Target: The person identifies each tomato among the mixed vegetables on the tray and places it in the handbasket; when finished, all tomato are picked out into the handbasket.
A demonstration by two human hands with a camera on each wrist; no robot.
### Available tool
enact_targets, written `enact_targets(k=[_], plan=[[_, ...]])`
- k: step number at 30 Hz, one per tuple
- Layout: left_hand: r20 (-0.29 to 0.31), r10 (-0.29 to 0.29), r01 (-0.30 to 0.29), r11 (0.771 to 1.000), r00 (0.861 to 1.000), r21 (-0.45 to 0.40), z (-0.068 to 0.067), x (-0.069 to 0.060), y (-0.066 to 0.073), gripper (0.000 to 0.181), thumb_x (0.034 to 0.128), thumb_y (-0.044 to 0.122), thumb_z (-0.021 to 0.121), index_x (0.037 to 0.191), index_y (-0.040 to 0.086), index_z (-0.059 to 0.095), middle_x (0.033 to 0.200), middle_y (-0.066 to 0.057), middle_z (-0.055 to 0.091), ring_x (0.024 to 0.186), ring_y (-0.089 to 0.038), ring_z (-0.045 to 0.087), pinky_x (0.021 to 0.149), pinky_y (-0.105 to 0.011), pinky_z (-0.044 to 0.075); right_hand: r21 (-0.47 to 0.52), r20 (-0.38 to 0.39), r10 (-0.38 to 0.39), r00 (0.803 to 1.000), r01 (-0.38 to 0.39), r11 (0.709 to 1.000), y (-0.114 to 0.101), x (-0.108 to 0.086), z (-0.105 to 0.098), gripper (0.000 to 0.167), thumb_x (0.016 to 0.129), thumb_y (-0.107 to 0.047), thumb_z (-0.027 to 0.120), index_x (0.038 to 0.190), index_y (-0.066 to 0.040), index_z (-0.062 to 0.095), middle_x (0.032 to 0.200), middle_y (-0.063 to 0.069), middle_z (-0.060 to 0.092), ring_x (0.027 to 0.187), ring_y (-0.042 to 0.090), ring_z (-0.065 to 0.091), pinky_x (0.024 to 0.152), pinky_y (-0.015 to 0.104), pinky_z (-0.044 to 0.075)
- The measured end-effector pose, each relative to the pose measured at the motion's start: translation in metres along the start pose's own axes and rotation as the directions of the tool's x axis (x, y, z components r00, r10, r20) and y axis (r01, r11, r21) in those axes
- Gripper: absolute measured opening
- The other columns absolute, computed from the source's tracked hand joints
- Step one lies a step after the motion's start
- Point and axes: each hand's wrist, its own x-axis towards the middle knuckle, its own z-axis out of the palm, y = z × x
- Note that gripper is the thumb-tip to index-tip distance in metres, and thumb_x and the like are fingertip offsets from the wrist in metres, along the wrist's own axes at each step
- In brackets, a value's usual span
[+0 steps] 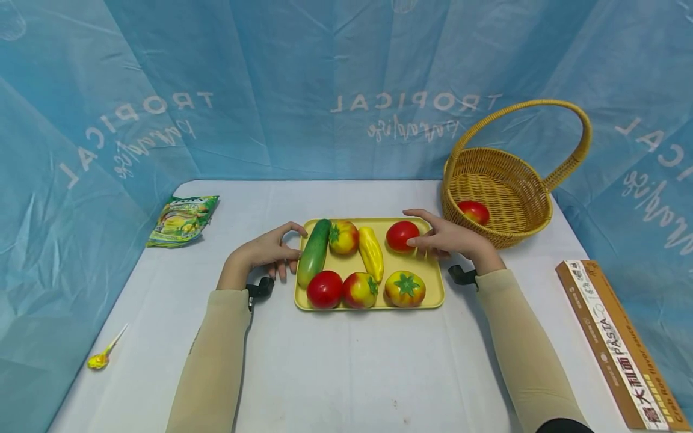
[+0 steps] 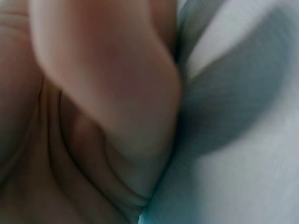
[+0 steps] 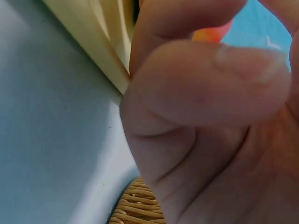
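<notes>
A yellow rectangular tray (image 1: 346, 264) lies on the table in the head view. On it are a green cucumber (image 1: 314, 255), a yellow banana-like piece (image 1: 371, 254), red tomatoes (image 1: 325, 290) and several red-yellow fruits (image 1: 405, 288) with green tops. My left hand (image 1: 267, 249) is at the tray's left edge beside the cucumber, fingers loosely bent; whether it touches the rim I cannot tell. My right hand (image 1: 452, 236) reaches over the tray's right edge, thumb and forefinger spread at the upper right tomato (image 1: 402, 236). In the left wrist view, bent fingers (image 2: 107, 70) hide the tray.
A wicker basket (image 1: 498, 180) with a tall handle and a red tomato (image 1: 474, 211) inside stands behind my right hand. A green snack packet (image 1: 183, 221) lies back left, a lollipop (image 1: 100, 359) front left. At right lies a long pasta box (image 1: 622, 343).
</notes>
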Motion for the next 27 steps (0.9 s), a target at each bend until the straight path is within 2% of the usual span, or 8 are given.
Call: enact_targets(k=[15, 27], plan=[[-0.010, -0.001, 0.002, 1.000, 1.000, 0.007, 0.0014, -0.0027, 0.0027, 0.053, 0.1032, 0.025, 0.065, 0.147, 0.028, 0.037, 0.080, -0.012, 0.077, 0.051, -0.021, 0.070, 0.048, -0.027, 0.054, 0.031, 0.036, 0.039, 0.999, -0.040, 0.999, 0.0020, 0.0039, 0.0064, 0.076, 0.100, -0.046, 0.072, 0.163, -0.038, 0.029, 0.091, 0.020, 0.074, 0.057, 0.021, 0.056, 0.048, 0.027, 0.044], [-0.008, -0.002, 0.002, 1.000, 1.000, 0.003, 0.0015, -0.0021, 0.0022, 0.053, 0.1026, 0.024, 0.065, 0.147, 0.028, 0.036, 0.080, -0.011, 0.077, 0.050, -0.021, 0.069, 0.048, -0.028, 0.054, 0.045, 0.044, 0.047, 0.998, -0.049, 0.998, 0.0013, 0.0051, 0.0103, 0.074, 0.100, -0.047, 0.071, 0.161, -0.037, 0.030, 0.091, 0.020, 0.074, 0.057, 0.020, 0.058, 0.049, 0.027, 0.045]])
